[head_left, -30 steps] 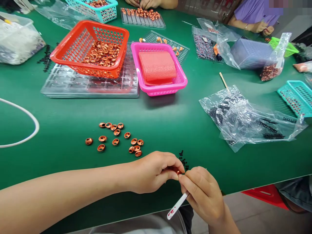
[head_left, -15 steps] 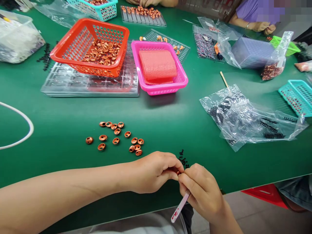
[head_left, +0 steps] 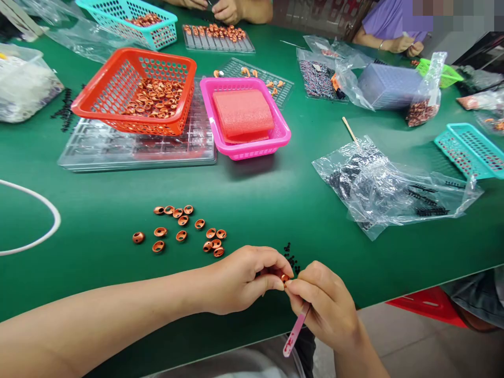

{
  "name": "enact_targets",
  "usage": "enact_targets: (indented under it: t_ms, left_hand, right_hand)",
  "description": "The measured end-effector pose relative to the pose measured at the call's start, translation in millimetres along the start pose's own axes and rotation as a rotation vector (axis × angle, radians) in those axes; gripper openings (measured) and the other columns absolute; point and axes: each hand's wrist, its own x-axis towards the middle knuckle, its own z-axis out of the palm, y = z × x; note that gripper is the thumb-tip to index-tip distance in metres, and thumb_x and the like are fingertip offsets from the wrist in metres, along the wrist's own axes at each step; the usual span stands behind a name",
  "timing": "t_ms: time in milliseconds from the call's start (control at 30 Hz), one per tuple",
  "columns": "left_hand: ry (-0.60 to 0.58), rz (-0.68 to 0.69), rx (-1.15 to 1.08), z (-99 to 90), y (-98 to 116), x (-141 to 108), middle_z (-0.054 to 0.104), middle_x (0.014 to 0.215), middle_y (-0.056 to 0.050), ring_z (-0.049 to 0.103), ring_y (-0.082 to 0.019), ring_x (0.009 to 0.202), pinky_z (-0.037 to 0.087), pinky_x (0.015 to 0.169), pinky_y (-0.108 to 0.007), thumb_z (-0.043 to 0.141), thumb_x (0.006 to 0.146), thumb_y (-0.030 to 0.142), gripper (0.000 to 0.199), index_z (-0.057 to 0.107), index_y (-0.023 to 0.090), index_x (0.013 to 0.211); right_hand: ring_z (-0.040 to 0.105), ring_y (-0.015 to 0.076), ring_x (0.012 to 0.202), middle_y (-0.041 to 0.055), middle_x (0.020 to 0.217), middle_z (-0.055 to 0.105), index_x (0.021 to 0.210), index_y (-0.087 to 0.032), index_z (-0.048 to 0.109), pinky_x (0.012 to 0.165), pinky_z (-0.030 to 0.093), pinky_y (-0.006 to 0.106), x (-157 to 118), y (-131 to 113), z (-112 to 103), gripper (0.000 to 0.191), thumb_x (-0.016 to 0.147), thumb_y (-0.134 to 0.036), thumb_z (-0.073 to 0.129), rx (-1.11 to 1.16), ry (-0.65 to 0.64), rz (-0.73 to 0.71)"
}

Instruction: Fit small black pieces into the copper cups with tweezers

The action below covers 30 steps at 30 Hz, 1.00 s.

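Between its thumb and fingers, my left hand (head_left: 246, 278) pinches a small copper-coloured cup (head_left: 284, 278). My right hand (head_left: 325, 304) is closed against the cup's right side, with a pink and white stick (head_left: 296, 331) held in it and pointing down toward the table edge. Whatever the right fingertips pinch at the cup is too small to tell. Small black pieces (head_left: 291, 258) lie just beyond my hands. To the left, several loose copper cups (head_left: 181, 235) are spread on the green table (head_left: 260, 210).
An orange basket (head_left: 134, 126) of copper parts stands on clear trays (head_left: 137, 160). Beside it is a pink basket (head_left: 252, 152) with red foam (head_left: 244, 113). Plastic bags (head_left: 389, 184) with black parts lie right. Two people's hands (head_left: 224, 9) (head_left: 407, 46) show at the far side.
The view has shifted, so most table items appear slightly farther left. More of the copper cup shows between my fingertips, and the stick hangs at a slightly steeper angle.
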Motion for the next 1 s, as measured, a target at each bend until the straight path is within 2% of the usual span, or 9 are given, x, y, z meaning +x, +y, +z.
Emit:
enact_targets:
  t_ms: [233, 433, 600, 733, 1000]
  left_hand:
    - [0.009, 0.026, 0.085, 2.0, -5.2, -0.6, 0.063, 0.088, -0.003, 0.057, -0.014, 0.078, 0.045, 0.072, -0.023, 0.05, 0.091, 0.015, 0.015, 0.064, 0.015, 0.096]
    - [0.038, 0.012, 0.076, 2.5, -2.2, 0.6, 0.062, 0.083, -0.002, 0.056, -0.012, 0.073, 0.045, 0.067, -0.021, 0.051, 0.089, 0.014, 0.015, 0.065, 0.015, 0.094]
    - [0.045, -0.035, 0.017, 2.8, -3.1, 0.8, 0.061, 0.083, -0.001, 0.055, -0.011, 0.067, 0.045, 0.061, -0.019, 0.051, 0.089, 0.014, 0.015, 0.066, 0.014, 0.093]
    - [0.039, -0.049, -0.034, 3.6, -6.1, 1.8, 0.06, 0.083, -0.001, 0.055, -0.01, 0.063, 0.046, 0.059, -0.019, 0.051, 0.09, 0.017, 0.015, 0.064, 0.014, 0.095]
    - [0.085, -0.01, -0.092, 6.6, -3.5, 1.4, 0.062, 0.084, -0.002, 0.055, -0.011, 0.07, 0.048, 0.064, -0.021, 0.052, 0.09, 0.019, 0.015, 0.064, 0.013, 0.097]
  right_hand:
    - [0.051, 0.014, 0.071, 0.0043, 0.083, 0.065, 0.107, -0.017, 0.058, 0.064, 0.042, 0.031, 2.5, -0.4, -0.9, 0.02, 0.089, -0.008, 0.056, -0.054, -0.081, -0.038]
    - [0.05, 0.0146, 0.069, 0.0052, 0.079, 0.064, 0.108, -0.012, 0.057, 0.063, 0.041, 0.031, 4.7, -3.3, -1.5, 0.022, 0.088, -0.004, 0.057, -0.072, -0.1, -0.059]
    - [0.052, 0.0152, 0.07, 0.0066, 0.084, 0.065, 0.111, -0.014, 0.057, 0.063, 0.043, 0.031, 4.7, -1.6, 1.5, 0.025, 0.088, -0.004, 0.056, -0.126, -0.058, -0.08]
    - [0.053, 0.0135, 0.069, 0.0042, 0.083, 0.065, 0.115, -0.016, 0.056, 0.063, 0.045, 0.03, 2.8, 1.0, 3.7, 0.029, 0.089, -0.004, 0.053, -0.129, -0.013, -0.091]
    - [0.06, 0.0135, 0.071, 0.0034, 0.085, 0.067, 0.12, -0.021, 0.058, 0.064, 0.051, 0.029, 4.8, 0.4, 3.5, 0.038, 0.087, -0.004, 0.057, -0.074, 0.079, -0.051]
